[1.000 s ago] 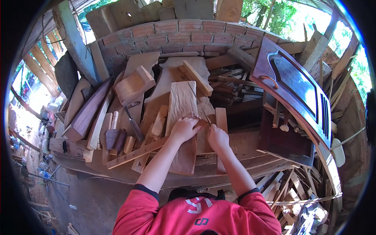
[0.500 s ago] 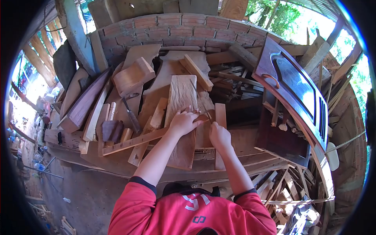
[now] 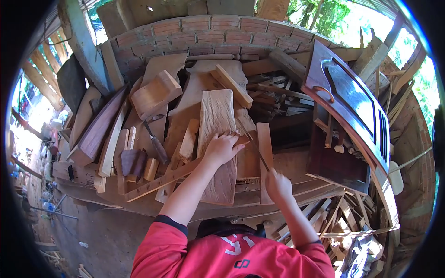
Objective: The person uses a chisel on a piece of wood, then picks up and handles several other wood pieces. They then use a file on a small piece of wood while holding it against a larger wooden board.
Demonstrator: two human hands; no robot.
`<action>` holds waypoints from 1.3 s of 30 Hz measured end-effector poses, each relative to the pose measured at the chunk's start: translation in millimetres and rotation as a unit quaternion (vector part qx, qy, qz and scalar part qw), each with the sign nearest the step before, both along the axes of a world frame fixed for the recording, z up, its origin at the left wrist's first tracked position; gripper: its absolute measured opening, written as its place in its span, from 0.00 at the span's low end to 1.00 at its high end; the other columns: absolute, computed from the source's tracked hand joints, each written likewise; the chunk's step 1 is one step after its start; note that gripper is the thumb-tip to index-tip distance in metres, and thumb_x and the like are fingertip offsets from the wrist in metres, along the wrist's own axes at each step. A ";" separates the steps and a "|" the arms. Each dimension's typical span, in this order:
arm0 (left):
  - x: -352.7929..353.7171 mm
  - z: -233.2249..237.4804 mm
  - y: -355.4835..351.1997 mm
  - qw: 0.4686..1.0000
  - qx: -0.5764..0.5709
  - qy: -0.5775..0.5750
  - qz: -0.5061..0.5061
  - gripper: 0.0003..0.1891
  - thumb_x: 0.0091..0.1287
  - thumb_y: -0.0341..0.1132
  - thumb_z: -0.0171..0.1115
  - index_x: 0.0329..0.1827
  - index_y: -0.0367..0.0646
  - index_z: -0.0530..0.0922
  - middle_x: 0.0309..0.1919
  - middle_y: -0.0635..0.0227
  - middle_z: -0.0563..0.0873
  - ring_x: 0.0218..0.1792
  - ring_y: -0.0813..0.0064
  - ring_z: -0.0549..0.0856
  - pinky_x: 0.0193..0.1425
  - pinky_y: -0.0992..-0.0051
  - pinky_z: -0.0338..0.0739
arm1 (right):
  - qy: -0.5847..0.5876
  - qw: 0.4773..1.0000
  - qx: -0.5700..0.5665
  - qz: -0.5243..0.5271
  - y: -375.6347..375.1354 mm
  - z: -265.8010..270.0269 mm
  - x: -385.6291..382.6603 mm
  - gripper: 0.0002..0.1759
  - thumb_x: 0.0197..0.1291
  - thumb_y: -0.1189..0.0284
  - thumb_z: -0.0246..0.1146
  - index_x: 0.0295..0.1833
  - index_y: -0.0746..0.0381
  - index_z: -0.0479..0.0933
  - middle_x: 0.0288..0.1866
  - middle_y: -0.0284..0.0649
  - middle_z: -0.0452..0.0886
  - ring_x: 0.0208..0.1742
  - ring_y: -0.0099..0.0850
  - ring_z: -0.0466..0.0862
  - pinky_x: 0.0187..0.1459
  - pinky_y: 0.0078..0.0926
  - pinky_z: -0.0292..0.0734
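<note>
My left hand (image 3: pixel 223 149) is closed over the end of a narrow wooden strip (image 3: pixel 164 177), pressing it against a thick wooden board (image 3: pixel 218 111). The strip slants down to the left, over other wood pieces. My right hand (image 3: pixel 279 187) grips a long, thin, dark file (image 3: pixel 260 155) by its near end. The file slants up and left, its blade by the strip's end near my left fingertips; whether it touches is too small to tell. Beneath my right hand lies a flat wooden slat (image 3: pixel 264 139). A chisel-like tool (image 3: pixel 156 142) with a wooden handle lies left of the board.
A curved wooden block (image 3: pixel 156 95) and a dark block (image 3: pixel 133 162) lie on the left of the bench. At the right leans a dark glossy wooden panel (image 3: pixel 347 97) with a handle. A brick wall (image 3: pixel 218 34) stands behind, and scrap wood (image 3: pixel 347 215) is piled at lower right.
My right hand has drawn the file back toward me and to the right. My left hand stays on the strip at nearly the same place. The view has shifted slightly.
</note>
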State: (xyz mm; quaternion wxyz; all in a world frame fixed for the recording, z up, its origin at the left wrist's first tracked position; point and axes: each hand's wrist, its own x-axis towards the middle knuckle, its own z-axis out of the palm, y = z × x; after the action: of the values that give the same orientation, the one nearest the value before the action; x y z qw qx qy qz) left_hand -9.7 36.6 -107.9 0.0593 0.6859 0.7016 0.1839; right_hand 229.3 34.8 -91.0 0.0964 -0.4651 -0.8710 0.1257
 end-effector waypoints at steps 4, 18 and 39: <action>0.1 -2.4 -0.2 1.000 0.008 0.025 -0.008 0.26 0.66 0.52 0.49 0.58 0.42 0.73 0.57 0.62 0.77 0.63 0.67 0.70 0.66 0.53 0.59 | 0.040 0.999 -0.005 0.013 41.5 -3.8 -56.2 0.08 0.58 0.70 0.50 0.33 0.64 0.70 0.26 0.53 0.80 0.29 0.50 0.82 0.32 0.45 0.77; 2.9 1.4 1.2 1.000 -0.008 -0.017 0.014 0.25 0.65 0.53 0.51 0.58 0.44 0.74 0.57 0.65 0.77 0.63 0.66 0.70 0.67 0.47 0.55 | 0.006 0.997 -0.072 -0.017 -28.2 2.2 44.7 0.07 0.58 0.70 0.52 0.34 0.63 0.67 0.21 0.53 0.78 0.25 0.51 0.80 0.27 0.46 0.76; 3.2 -0.7 -0.2 1.000 0.009 0.005 0.020 0.25 0.64 0.52 0.52 0.57 0.44 0.74 0.50 0.61 0.81 0.61 0.66 0.72 0.63 0.57 0.64 | -0.022 0.998 -0.060 0.000 -17.8 -17.6 25.9 0.07 0.57 0.70 0.53 0.34 0.63 0.68 0.23 0.52 0.79 0.26 0.50 0.81 0.28 0.46 0.76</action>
State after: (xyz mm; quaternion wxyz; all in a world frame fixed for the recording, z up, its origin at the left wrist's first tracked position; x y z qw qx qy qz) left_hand -6.5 36.4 -108.6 0.0458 0.6735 0.7135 0.1877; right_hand 255.2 17.0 -108.6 0.0489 -0.4728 -0.8638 0.1673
